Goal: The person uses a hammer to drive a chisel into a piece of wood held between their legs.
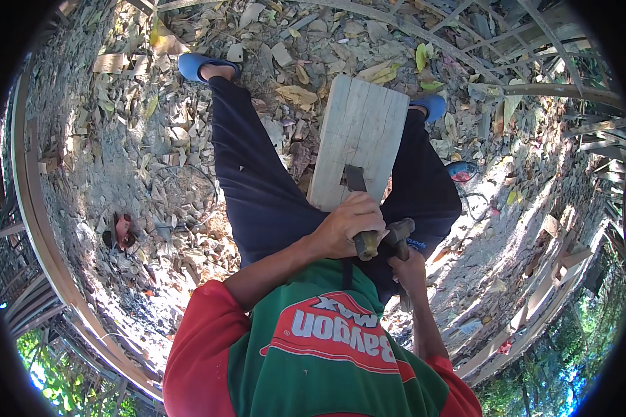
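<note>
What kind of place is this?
Probably an outdoor yard, maybe used for woodworking: fallen leaves underfoot, green plants in the lower corners, and a chisel at a wooden block.

I could pass over the wooden block (368, 118) by its far edge; toward the near edge, the chisel (355, 179) and left hand (352, 224) bar me, the hammer (401, 228) just past its right corner.

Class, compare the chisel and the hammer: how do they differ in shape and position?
The chisel has a narrow, flat blade; the hammer has a thick, blunt head. The left hand grips the chisel, the right hand the hammer. In this view the chisel's blade overlaps the wooden block, while the hammer's head is clear of it. Both are hand-held tools.
</note>
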Motion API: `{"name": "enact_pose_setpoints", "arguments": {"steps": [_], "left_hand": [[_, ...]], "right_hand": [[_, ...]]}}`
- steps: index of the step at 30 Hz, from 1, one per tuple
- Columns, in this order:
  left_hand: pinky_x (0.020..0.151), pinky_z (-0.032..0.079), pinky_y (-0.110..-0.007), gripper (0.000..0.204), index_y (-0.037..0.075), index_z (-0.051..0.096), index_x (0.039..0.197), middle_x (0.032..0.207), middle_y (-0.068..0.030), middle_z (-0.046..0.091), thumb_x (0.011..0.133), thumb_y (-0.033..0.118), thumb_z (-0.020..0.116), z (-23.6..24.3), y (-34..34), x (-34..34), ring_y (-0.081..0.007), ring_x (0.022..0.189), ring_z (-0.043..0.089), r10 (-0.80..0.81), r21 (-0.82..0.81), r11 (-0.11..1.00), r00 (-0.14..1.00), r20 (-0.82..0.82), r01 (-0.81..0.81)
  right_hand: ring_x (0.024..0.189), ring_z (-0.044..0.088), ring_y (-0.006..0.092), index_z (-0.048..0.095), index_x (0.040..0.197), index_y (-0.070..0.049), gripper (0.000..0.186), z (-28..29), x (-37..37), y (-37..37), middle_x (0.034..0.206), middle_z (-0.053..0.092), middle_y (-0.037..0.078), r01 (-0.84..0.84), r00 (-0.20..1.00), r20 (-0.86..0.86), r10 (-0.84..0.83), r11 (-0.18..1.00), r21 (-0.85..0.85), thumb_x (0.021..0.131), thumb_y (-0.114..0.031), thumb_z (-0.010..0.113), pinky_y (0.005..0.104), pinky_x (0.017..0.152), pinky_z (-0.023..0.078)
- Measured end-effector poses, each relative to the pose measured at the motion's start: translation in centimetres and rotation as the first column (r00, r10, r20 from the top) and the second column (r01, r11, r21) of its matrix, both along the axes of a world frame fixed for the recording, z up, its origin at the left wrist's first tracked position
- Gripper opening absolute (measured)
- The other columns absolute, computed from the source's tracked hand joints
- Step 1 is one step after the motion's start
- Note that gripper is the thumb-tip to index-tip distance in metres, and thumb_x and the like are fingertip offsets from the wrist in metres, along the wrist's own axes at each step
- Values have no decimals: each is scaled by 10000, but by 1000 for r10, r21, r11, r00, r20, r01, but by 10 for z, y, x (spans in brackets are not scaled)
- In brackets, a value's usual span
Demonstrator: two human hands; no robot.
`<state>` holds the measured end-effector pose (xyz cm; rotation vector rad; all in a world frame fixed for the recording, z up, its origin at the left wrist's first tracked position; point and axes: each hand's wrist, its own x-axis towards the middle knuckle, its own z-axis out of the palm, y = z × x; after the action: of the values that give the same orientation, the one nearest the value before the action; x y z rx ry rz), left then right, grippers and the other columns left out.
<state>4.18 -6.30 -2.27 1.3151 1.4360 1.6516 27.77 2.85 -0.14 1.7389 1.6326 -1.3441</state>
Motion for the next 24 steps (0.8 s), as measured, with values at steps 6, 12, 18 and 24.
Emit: {"name": "enact_pose_setpoints", "arguments": {"steps": [6,12,18,24], "left_hand": [[796,427,-398,234,81,595,852,849,-50,563,719,57,785,-1,2,0,-260,843,575,-1,-4,1000,1000,0,1],[776,417,-395,221,72,592,834,829,-58,561,723,52,782,2,4,-1,-262,830,581,19,-9,1000,1000,23,-19],[757,420,-385,230,77,583,824,810,-55,565,722,27,784,2,4,-2,-258,795,580,33,-12,999,999,18,-33],[717,424,-368,261,90,564,802,805,-49,578,725,-17,789,4,8,-3,-248,744,569,65,11,998,998,16,-65]], "right_hand": [[471,606,186,604,845,27,194,0,-1,0,587,584,98,4,1000,2,-4,1000,-3,753,-140,642,328,462,487],[477,610,196,610,859,32,212,-1,-1,1,586,587,101,-5,1000,15,5,1000,-5,754,-147,650,336,470,492],[491,610,197,613,883,42,237,0,0,0,609,586,106,8,1000,4,-8,1000,-13,758,-153,662,338,476,490],[491,592,176,612,908,40,256,18,-8,-2,630,581,90,53,996,-80,-50,998,35,765,-146,716,324,471,471]]}}
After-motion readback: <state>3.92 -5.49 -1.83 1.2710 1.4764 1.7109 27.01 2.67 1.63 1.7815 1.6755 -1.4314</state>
